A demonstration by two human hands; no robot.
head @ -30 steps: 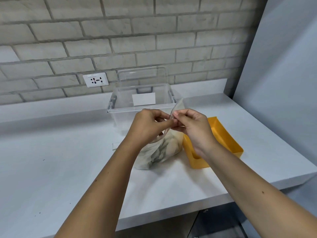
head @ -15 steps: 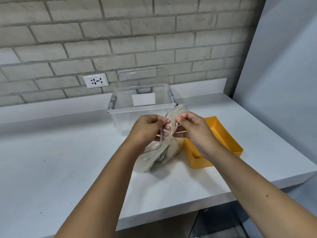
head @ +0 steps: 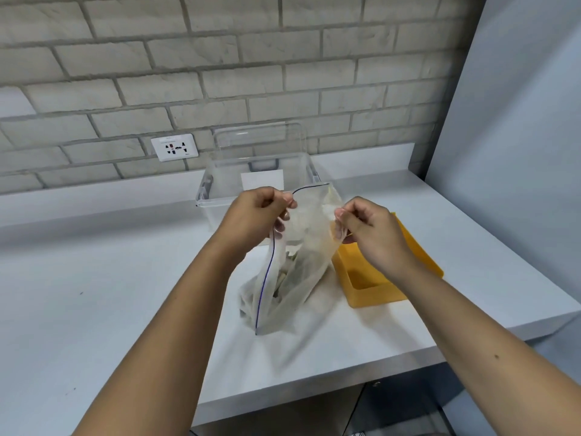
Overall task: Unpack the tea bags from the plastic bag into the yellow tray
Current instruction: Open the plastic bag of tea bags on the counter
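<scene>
Pale grey counter (head: 94, 309) fills the near ground; on it, a little back from the front edge, stands the clear zip-top plastic bag with a blue seal line (head: 301, 278), base down and mouth drawn upward. Higher and further on, the left hand (head: 251, 215) pinches one lip of that mouth, its fingers (head: 287, 204) curled tight on the film; the right hand (head: 374, 234) pinches the opposite lip, its fingers (head: 341, 215) likewise closed on plastic; the mouth gapes between them.

Likely trouble: the thin film could slip from either pinch and let the mouth sag shut; a hasty tip could send the contents over the low wall of the yellow rectangular plastic tray (head: 377, 291), which sits just right of the bag and partly under the right wrist, with nothing visible in the part that shows.

The pale paper tea bags (head: 284, 278) lie heaped low inside the bag, blurred and uncountable; they are well below both sets of fingers and untouched.

Beyond stands a clear plastic storage box (head: 261, 190); behind it, a white wall socket (head: 174, 147) in the grey brick wall (head: 220, 58).
</scene>
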